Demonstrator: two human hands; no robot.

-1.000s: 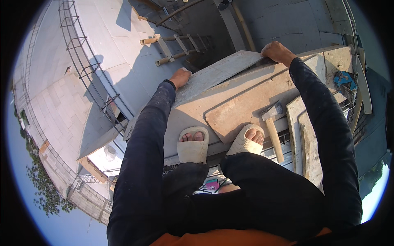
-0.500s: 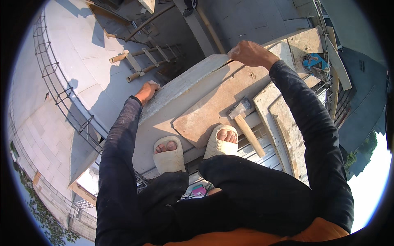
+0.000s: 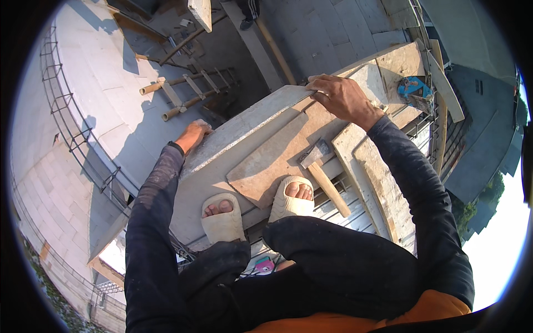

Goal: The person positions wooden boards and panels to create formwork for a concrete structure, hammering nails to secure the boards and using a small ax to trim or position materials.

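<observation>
A long grey board (image 3: 250, 123) stands tilted on its edge along the far side of the plank platform in front of me. My left hand (image 3: 192, 136) is closed on its left part, with the fingertips partly hidden behind the far edge. At the board's right end, my right hand (image 3: 345, 100) grips the corner, its fingers bent over the top edge. Between my arms, a hammer (image 3: 330, 190) with a wooden handle and dull metal head lies on the platform. Beside it rests a flat brown sheet of wood (image 3: 266, 166), just ahead of my sandals.
A bamboo ladder (image 3: 191, 91) leans in the opening beyond the board. Rough planks (image 3: 383, 186) lie at my right, near a torn blue bag (image 3: 415, 90). Steel rebar (image 3: 61, 102) runs along the left. A pink object (image 3: 264, 265) sits below my feet. Another person's foot (image 3: 246, 23) shows at the top.
My right hand has come slightly nearer to me, and its fingers now show bent over the board's end. My left hand keeps its hold. The whole view has shifted a little.
</observation>
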